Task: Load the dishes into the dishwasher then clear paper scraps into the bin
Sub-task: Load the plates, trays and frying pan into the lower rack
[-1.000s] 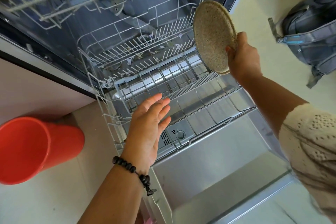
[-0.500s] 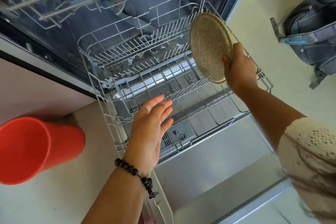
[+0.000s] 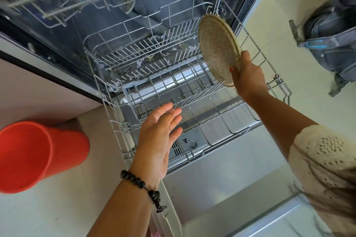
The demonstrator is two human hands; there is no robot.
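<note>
Right hand (image 3: 248, 79): gripped the plate (image 3: 218, 49) by its near edge, thumb on the face.
Plate: stood on edge over the right side of the lower rack (image 3: 248, 40).
Left hand (image 3: 158, 140): flat, fingers straight, holding nothing, above the rack's near-left corner.
Scraps (image 3: 139, 64): scattered in the rack's far part.
Bin (image 3: 28, 155): red, on the floor, left.

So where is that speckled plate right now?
The speckled plate is on the right, gripped on edge by the right hand above the pulled-out lower rack.
</note>
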